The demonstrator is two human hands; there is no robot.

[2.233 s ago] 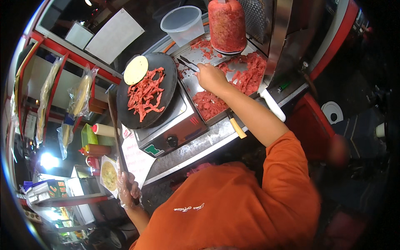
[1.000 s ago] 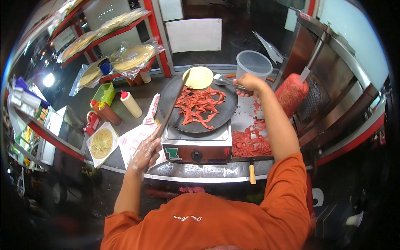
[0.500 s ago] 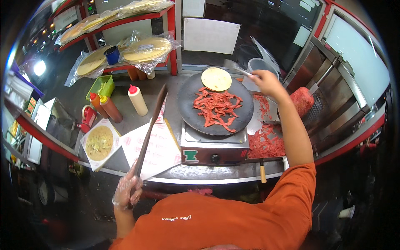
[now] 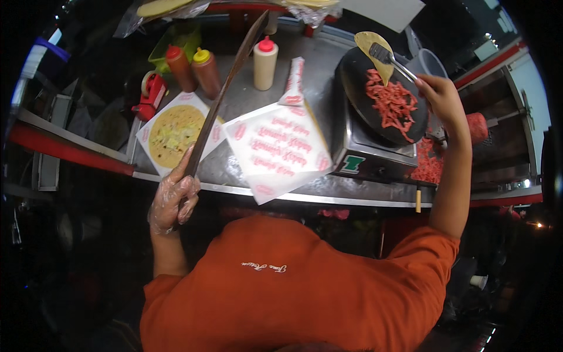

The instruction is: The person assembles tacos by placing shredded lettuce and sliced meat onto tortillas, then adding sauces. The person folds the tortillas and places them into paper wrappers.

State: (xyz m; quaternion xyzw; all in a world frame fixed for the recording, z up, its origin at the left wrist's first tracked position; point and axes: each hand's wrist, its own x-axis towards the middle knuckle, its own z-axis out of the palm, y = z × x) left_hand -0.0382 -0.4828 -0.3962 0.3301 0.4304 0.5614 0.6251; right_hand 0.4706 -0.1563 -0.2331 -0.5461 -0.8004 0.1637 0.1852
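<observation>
In a clear plastic glove, my left hand is wrapped round the lower end of a long dark knife that slants up over the counter. My bare right hand grips the metal handle of a spatula. Its slotted head lies against a round flatbread, which is tilted at the far side of the black griddle. Red meat strips lie on the griddle just below the flatbread. Left of the knife, another flatbread with pale filling rests on printed paper.
Printed wrapping paper and a wrapped roll lie mid-counter. Behind stand a white sauce bottle, two reddish sauce bottles, a red tape dispenser and a green basket. More red meat lies right of the stove.
The view has swung, shifting the counter's things in the picture. My right hand has brought the spatula to the flatbread, which was flat on the griddle and is now tilted. My left hand keeps the knife.
</observation>
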